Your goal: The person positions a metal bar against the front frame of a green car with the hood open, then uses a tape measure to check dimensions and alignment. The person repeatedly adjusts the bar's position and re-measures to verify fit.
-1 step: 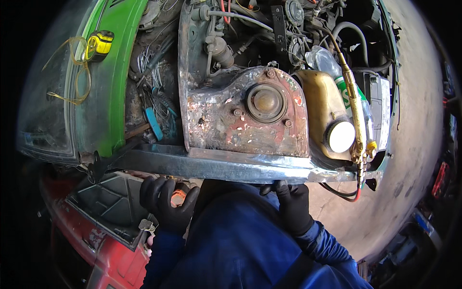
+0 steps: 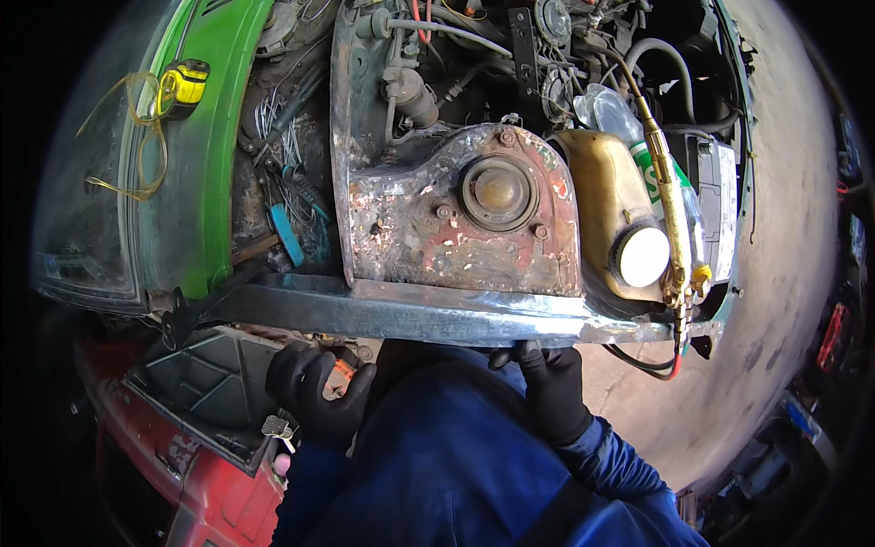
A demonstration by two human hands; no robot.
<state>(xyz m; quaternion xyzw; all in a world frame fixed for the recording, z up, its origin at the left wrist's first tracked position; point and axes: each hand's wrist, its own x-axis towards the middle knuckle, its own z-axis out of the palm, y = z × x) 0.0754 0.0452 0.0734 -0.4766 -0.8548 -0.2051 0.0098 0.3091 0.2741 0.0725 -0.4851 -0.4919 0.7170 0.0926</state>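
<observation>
A car's engine bay lies before me, with a bare metal fender edge point(image 2: 410, 319) along its near side. My right hand point(image 2: 554, 394), in a black glove, has its fingers bent against the underside of this edge; a thin dark strip shows there, and what the fingers hold is hidden. Lower left, my gloved left hand point(image 2: 319, 392) hangs below the edge, thumb apart from the curved fingers. Through that gap an orange item point(image 2: 344, 367) shows, apparently behind the hand. Beyond the edge stands the rusty strut tower point(image 2: 410, 228) with its round mount point(image 2: 499, 193).
A tan reservoir with a white cap point(image 2: 641, 257), a brass torch point(image 2: 670, 191), a plastic bottle point(image 2: 609, 114) and a battery point(image 2: 711, 201) sit at right. Wires and a blue-handled tool point(image 2: 286, 235) lie left. A yellow tape measure point(image 2: 184, 87) rests near the windshield. Behind is a red car point(image 2: 219, 492).
The view has shifted slightly, with the engine bay a little farther left. My left hand has turned a little, and the orange item shows differently in its gap. My right hand stays at the edge.
</observation>
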